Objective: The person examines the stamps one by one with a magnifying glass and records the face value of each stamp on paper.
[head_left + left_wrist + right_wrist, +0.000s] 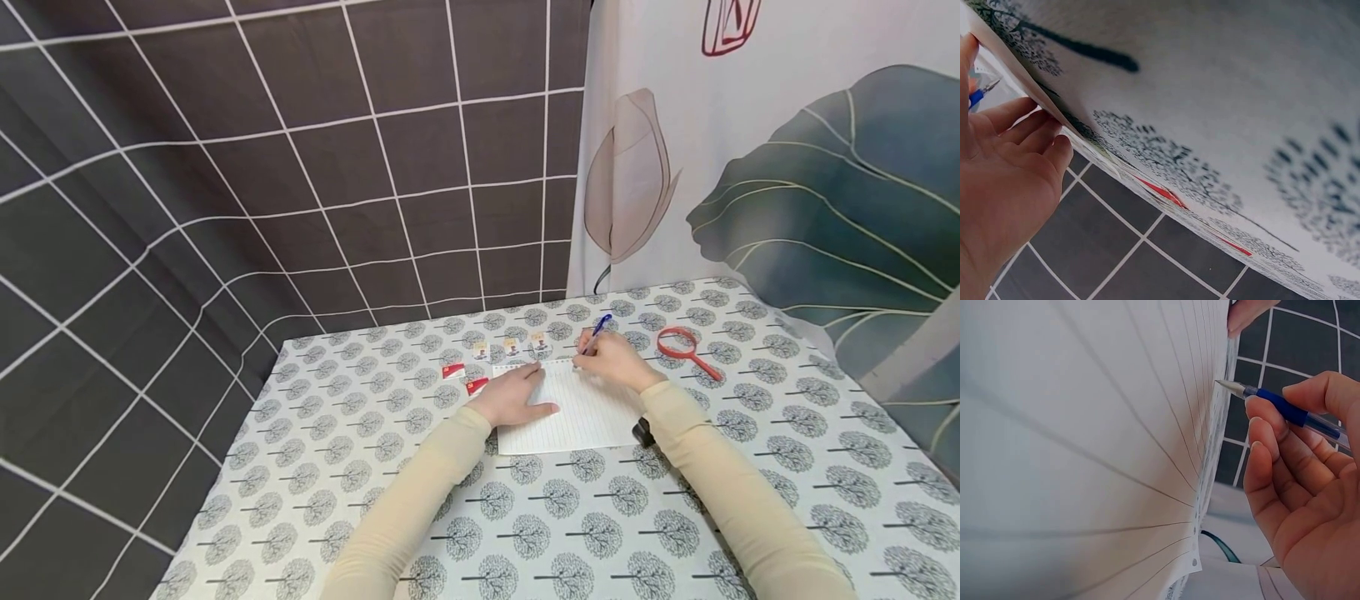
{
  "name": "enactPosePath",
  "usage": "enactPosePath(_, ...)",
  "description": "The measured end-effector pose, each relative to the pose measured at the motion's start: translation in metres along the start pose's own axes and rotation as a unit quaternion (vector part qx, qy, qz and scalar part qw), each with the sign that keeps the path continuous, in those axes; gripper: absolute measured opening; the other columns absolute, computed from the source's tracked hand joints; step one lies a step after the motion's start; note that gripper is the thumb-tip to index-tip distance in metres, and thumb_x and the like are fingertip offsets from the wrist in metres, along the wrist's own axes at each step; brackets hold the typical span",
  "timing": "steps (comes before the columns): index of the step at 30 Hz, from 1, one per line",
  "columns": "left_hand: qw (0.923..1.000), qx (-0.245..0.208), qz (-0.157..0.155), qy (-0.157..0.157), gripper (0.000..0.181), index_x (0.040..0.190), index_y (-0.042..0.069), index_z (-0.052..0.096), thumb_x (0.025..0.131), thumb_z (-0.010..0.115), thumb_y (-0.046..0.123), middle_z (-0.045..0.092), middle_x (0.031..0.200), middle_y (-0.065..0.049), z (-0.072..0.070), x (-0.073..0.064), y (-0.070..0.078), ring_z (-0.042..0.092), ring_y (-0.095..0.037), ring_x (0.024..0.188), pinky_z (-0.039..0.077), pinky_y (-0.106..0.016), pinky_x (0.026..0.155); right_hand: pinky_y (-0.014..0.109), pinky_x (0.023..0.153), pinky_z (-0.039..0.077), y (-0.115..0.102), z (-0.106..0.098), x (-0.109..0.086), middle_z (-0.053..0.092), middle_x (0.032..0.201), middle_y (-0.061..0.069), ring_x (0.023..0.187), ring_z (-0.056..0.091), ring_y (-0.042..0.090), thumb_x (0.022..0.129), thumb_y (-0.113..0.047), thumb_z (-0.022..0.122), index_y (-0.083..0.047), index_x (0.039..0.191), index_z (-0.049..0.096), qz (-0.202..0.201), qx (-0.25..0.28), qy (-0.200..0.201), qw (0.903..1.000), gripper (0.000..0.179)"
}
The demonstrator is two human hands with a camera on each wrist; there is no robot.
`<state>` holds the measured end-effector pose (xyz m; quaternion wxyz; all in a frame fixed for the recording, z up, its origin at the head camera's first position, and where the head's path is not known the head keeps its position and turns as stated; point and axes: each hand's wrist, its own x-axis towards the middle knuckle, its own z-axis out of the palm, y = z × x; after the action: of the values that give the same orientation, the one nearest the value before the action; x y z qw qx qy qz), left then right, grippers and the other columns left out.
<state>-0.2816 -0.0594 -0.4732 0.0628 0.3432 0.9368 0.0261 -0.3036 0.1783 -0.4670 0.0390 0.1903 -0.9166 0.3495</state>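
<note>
A sheet of lined paper [577, 417] with punched holes along its far edge lies on the patterned tablecloth. My left hand [513, 396] rests flat on its left part, thumb and fingers spread. In the left wrist view the fingers of that hand [1016, 162] reach the paper's edge. My right hand [615, 360] pinches a blue pen [602, 323] near the sheet's far right. In the right wrist view, thumb and fingers hold the pen [1282, 406] by its blue grip, its tip right at the lined page [1116, 425] near the holes.
Two red-and-white cards [453, 371] lie left of the paper, and three small picture cards [511, 347] stand in a row beyond it. A red magnifying glass [678, 343] lies to the right. A black object [642, 432] shows beneath my right forearm. Dark gridded cloth [420, 167] hangs behind.
</note>
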Motion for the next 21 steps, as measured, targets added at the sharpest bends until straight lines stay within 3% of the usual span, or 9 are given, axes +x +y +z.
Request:
enactPosePath(9, 1.0000, -0.001, -0.003, 0.003, 0.083, 0.155, 0.003, 0.038, 0.099, 0.046, 0.064, 0.033, 0.161, -0.014, 0.0025, 0.0014, -0.0019, 0.034, -0.028, 0.147, 0.028, -0.035, 0.121, 0.026, 0.051, 0.041, -0.0001, 0.0005, 0.0007, 0.060, 0.062, -0.003, 0.051, 0.044, 0.011, 0.090, -0.016, 0.067, -0.007, 0.089, 0.063, 0.005, 0.007, 0.003, 1.0000, 0.010)
enactPosePath(21, 1.0000, 0.003, -0.002, 0.003, 0.082, 0.155, 0.003, 0.037, 0.099, 0.045, 0.064, 0.034, 0.161, -0.014, 0.0018, 0.0004, -0.0009, 0.035, -0.027, 0.147, 0.029, -0.034, 0.121, 0.025, 0.048, 0.039, -0.0044, -0.0032, -0.0013, 0.066, 0.065, 0.005, 0.050, 0.046, 0.012, 0.092, -0.022, 0.066, -0.007, 0.091, 0.064, 0.051, 0.013, -0.011, 0.9986, 0.015)
